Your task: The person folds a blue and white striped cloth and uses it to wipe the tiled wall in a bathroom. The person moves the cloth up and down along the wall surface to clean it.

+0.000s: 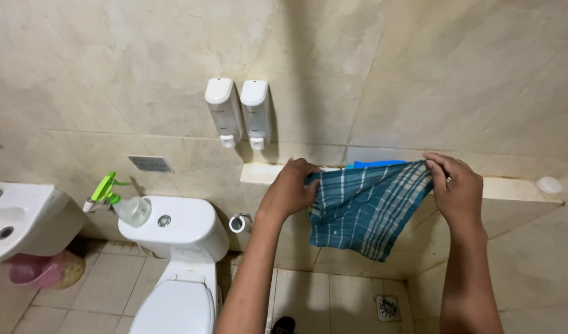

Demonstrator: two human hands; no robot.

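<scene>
Both hands, left hand (pixel 290 185) and right hand (pixel 457 188), have fingers pinched on the top corners of a teal plaid cloth (pixel 364 210), stretched level and hanging against the tiled ledge (pixel 512 188).

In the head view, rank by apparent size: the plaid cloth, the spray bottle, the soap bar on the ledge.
1. Plaid cloth, largest, held by left hand and right hand.
2. Spray bottle.
3. Soap bar, smallest.

arms: bare, no sleeves | right hand (pixel 458 192): ring on finger | foot: dark shoe (pixel 284 325)
</scene>
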